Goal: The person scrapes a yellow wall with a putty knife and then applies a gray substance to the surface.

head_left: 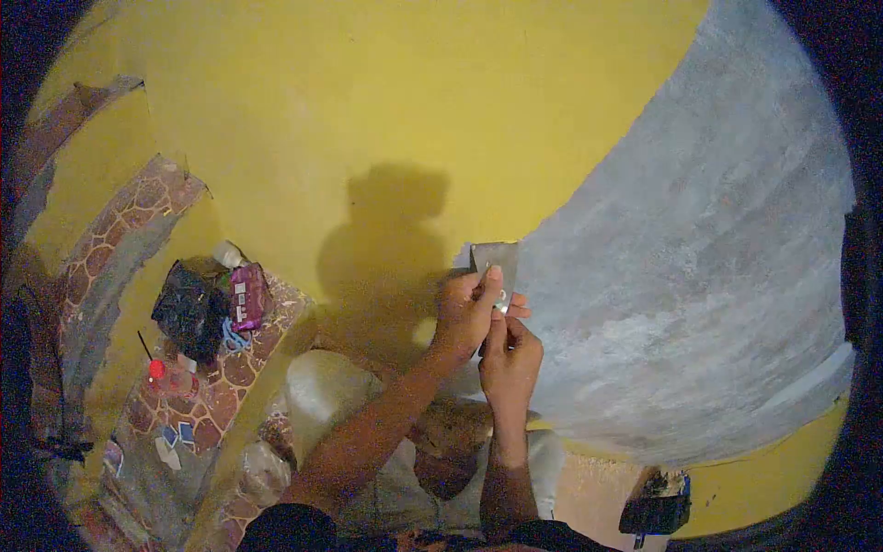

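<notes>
Both hands gripping the scraper (496, 257) at the edge of the plaster.
I see the left hand (464, 315) and right hand (509, 357) closed on its handle, left one higher. The blade stands upright just above them, flat on the wall (303, 101) beside the grey plaster (681, 276).

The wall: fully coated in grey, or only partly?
Partly: grey coat covers the right side; the wall is bare yellow on the left and top.

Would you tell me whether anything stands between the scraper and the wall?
Nothing visible does: the scraper, held by the left hand and right hand, apparently rests against the wall at the edge of the grey coat.
</notes>
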Demonstrator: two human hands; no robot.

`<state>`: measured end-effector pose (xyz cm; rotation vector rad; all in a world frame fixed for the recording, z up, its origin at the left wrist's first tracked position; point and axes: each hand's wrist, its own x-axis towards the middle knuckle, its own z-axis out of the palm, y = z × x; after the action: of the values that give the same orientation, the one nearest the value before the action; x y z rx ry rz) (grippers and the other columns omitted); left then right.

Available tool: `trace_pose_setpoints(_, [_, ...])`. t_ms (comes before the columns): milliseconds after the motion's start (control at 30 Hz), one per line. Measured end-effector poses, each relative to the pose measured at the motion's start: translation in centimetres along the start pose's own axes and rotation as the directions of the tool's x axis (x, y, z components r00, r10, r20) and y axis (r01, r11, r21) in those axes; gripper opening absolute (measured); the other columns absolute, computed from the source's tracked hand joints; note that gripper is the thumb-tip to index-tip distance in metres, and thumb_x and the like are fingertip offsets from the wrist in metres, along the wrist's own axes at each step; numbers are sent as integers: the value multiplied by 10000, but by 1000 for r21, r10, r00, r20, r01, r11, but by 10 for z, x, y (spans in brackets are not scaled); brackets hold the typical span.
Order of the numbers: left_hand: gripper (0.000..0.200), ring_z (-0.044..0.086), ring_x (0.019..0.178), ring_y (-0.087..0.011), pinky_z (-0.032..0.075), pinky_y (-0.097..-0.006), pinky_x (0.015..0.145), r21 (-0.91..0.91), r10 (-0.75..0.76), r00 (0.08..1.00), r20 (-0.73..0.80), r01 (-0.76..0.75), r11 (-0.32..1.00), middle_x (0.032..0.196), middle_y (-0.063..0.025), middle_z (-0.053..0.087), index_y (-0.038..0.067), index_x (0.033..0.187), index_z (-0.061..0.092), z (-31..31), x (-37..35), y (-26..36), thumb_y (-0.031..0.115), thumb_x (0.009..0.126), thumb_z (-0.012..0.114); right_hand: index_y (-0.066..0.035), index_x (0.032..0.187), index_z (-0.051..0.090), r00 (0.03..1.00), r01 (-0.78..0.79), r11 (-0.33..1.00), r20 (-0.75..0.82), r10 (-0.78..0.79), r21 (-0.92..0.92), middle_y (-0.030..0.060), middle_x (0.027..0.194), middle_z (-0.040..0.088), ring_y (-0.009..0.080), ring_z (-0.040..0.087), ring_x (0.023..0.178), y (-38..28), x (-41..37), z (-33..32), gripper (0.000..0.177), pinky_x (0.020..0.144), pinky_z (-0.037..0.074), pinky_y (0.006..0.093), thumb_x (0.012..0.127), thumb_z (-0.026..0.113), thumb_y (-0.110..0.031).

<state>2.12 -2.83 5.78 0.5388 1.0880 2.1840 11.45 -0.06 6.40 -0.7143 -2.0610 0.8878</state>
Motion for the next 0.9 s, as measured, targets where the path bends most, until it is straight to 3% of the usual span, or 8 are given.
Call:
trace_pose_setpoints(100, [499, 752, 772, -252, 601, -356, 684, 62, 83, 996, -28, -81, 995, 852, -159, 734, -54, 998, 638, -2, 7, 9, 422, 1076, 507, 80, 913, 694, 996, 91, 994, 23, -90, -61, 123, 612, 600, 118, 518, 573, -20, 22, -4, 342, 528, 426, 352, 1022, 600, -230])
trace_pose_setpoints(167, [501, 730, 774, -214, 594, -350, 701, -159, 113, 989, -94, -127, 979, 845, -137, 727, -40, 1008, 647, -3, 15, 51, 438, 1072, 511, 76, 920, 695, 982, 178, 977, 78, -170, -114, 148, 619, 604, 127, 538, 576, -55, 42, -3, 336, 533, 436, 363, 1018, 603, -232])
trace_pose_setpoints(200, [487, 702, 750, -193, 585, -342, 697, -118, 177, 971, -162, -197, 973, 849, -123, 722, -26, 1011, 654, -3, 15, 63, 435, 1072, 511, 72, 934, 691, 974, 200, 974, 133, -185, -110, 166, 624, 597, 131, 546, 580, -73, 50, 0, 329, 537, 441, 369, 1014, 608, -236])
trace_pose_setpoints(333, [477, 703, 747, -196, 585, -343, 694, -231, 275, 959, -74, -285, 931, 859, -125, 723, -26, 1005, 648, -43, 38, 18, 424, 1075, 507, 73, 963, 684, 975, 180, 973, 160, -156, -146, 150, 633, 613, 146, 576, 582, -62, 40, 22, 327, 540, 456, 374, 1018, 612, -242])
trace_pose_setpoints(467, [453, 738, 801, -227, 593, -343, 715, -7, 123, 991, -51, -124, 992, 879, -139, 729, -24, 994, 631, -35, 10, -1, 407, 1076, 518, 65, 925, 680, 982, 167, 985, 80, -169, 34, 96, 628, 628, 143, 578, 565, 1, 9, 21, 340, 520, 449, 347, 1031, 602, -249])
trace_pose_setpoints(533, [448, 747, 818, -239, 595, -343, 722, 17, 44, 999, 9, -44, 999, 892, -145, 731, -23, 991, 626, -17, -2, 1, 405, 1075, 523, 53, 904, 687, 997, 19, 1000, 69, -18, -6, 54, 633, 630, 123, 580, 568, 0, 1, -2, 349, 509, 439, 309, 1042, 591, -252])
trace_pose_setpoints(700, [476, 752, 841, -266, 606, -356, 760, -196, -70, 995, 64, 81, 977, 928, -169, 730, -33, 980, 618, 16, -6, -4, 422, 1076, 515, 52, 844, 672, 995, -57, 993, 81, 66, -101, 48, 599, 600, 106, 535, 531, -12, 5, -41, 370, 512, 432, 295, 1038, 602, -255])
trace_pose_setpoints(900, [493, 749, 876, -267, 609, -367, 769, -284, -21, 991, 136, 59, 957, 929, -174, 727, -41, 974, 618, 34, -4, -2, 423, 1083, 496, 62, 804, 665, 995, -21, 978, 96, 41, -208, 63, 557, 573, 126, 521, 508, -32, 17, -62, 394, 500, 410, 338, 1035, 600, -250])
